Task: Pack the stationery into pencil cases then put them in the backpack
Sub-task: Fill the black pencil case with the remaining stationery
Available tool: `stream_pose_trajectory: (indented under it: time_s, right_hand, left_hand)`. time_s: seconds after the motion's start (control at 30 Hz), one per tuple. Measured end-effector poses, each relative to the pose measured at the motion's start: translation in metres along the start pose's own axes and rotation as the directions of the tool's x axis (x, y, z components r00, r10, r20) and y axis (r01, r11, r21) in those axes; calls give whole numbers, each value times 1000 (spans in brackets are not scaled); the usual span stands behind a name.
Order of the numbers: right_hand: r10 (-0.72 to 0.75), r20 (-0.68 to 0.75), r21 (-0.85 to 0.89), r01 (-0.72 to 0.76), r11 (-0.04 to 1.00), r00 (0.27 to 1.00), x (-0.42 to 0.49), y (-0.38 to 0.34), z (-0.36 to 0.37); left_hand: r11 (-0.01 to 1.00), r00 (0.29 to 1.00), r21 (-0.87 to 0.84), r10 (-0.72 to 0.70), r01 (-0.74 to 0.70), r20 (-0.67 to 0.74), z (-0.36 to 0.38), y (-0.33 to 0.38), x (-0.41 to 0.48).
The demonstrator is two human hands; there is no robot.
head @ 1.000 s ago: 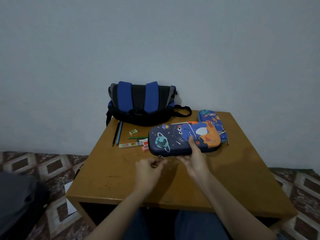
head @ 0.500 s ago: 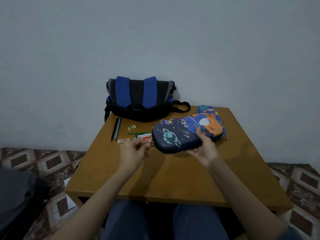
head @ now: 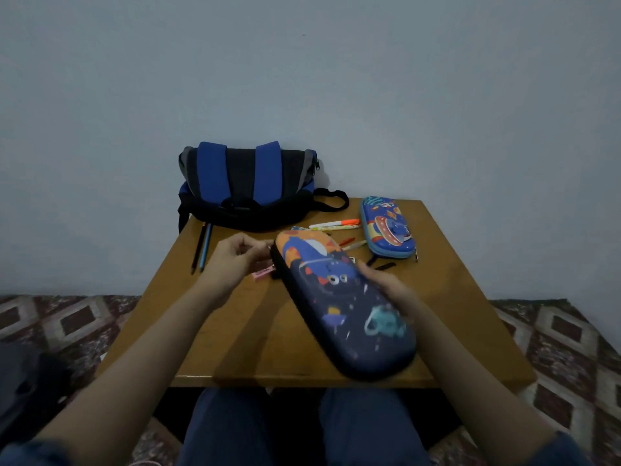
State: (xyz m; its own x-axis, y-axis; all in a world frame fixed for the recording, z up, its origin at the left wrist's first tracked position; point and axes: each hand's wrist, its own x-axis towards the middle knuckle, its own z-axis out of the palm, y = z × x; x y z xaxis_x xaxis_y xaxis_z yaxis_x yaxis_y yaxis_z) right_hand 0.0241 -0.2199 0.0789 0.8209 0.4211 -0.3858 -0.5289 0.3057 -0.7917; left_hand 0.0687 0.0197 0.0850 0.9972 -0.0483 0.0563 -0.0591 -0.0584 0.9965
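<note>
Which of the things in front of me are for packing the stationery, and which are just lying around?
For the job:
dark blue pencil case, light blue pencil case, backpack, two pencils, orange highlighter, pens, pink eraser.

Just lying about:
patterned carpet, dark object on the floor at left.

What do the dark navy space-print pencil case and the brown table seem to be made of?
Dark navy space-print pencil case: probably moulded semi-rigid foam, matte printed skin; its domed lid keeps shape while gripped. Brown table: likely wood or laminate, smooth, faintly glossy; grain unclear.
</note>
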Motion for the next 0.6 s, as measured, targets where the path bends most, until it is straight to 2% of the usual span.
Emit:
stream_pose_trajectory:
  time_s: [0.07,0.13,0.23,0.3,0.37,0.47,0.6]
  right_hand:
    - [-124,-118,208,147,967,985,1,5,-4]
    - [-235,-224,392,308,867,946,3,12,-12]
    - [-301,-353,589,460,664,886,4,14,-17]
    - [-319,-423,623,528,578,848,5,10,-8]
    - [-307,-467,578,549,604,829,9,5,5]
    - [-263,-546,467,550,693,795,16,0,19]
    - [-221,-602,379,518,767,767,20,3,14]
  left_hand:
    - [995,1000,-103,-1,-2,-28,2,2,3]
    - [995,998,-98,17,-23,-57,1,1,3]
    - [997,985,39,78,-73,-157,7,-3,-5]
    - [973,970,192,160,-125,-181,21,-8,-17]
    - [931,957,318,241,-181,-162,40,-13,-31]
    - [880,936,396,333,-264,-114,65,-19,-51]
    - [864,933,435,337,-252,-129,64,-28,-52]
